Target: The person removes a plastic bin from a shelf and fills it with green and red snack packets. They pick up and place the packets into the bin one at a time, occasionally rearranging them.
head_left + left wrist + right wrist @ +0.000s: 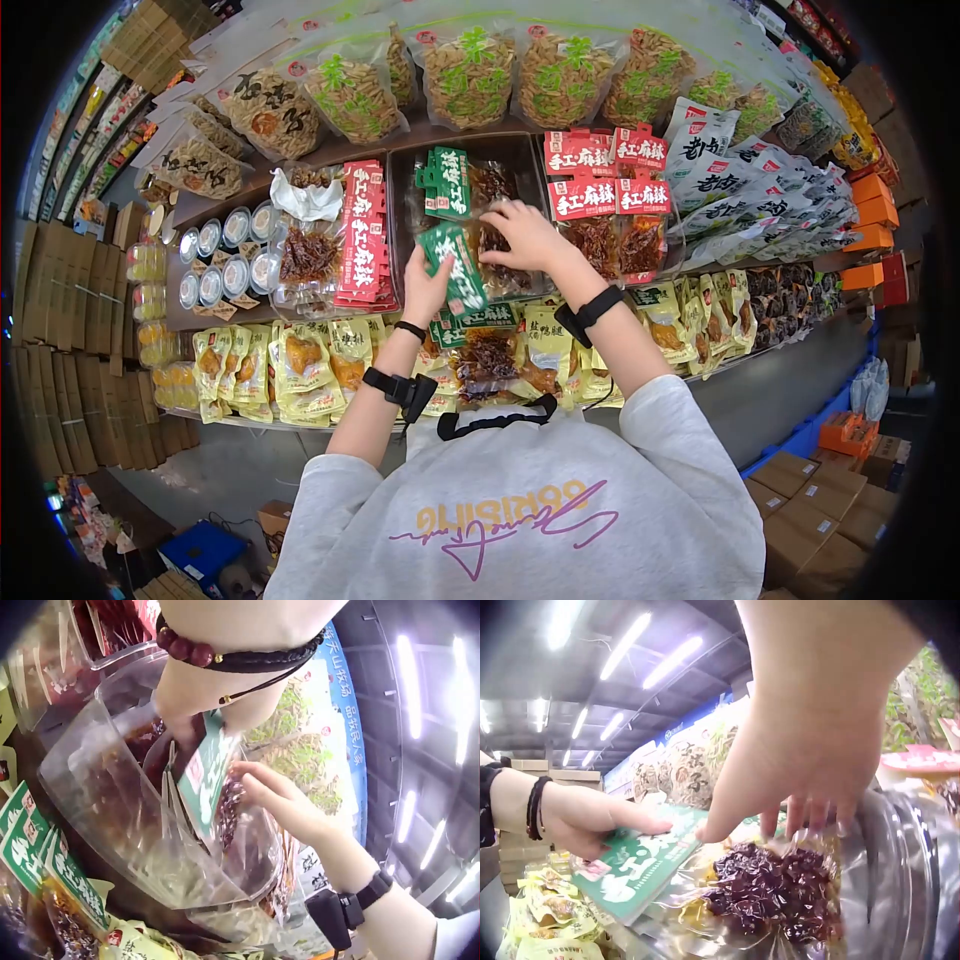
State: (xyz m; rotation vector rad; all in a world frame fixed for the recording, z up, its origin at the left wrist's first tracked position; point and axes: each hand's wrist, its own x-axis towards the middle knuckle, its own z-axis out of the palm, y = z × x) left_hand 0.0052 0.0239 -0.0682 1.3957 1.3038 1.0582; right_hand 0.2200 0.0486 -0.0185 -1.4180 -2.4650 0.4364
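My left hand (426, 285) pinches a snack packet by its green card header (453, 268), thumb over the printed face. Dark, glossy reddish food (772, 889) shows through the clear plastic below that card in the right wrist view. My right hand (525, 238) reaches in from the other side, its thumb near the card's edge and its fingertips resting on the clear part of the packet. Both hands are over a clear plastic bin (112, 825), where another green-headed packet (446, 183) lies. Further green-headed packets (478, 325) sit just in front of the bin.
Red-headed packets (362, 235) fill the bin to the left, and more red-headed ones (610, 175) are on the right. Yellow packets (305, 360) line the front edge. Lidded cups (235, 272) stand at left; large clear bags (468, 80) stand behind, silver bags (740, 195) at far right.
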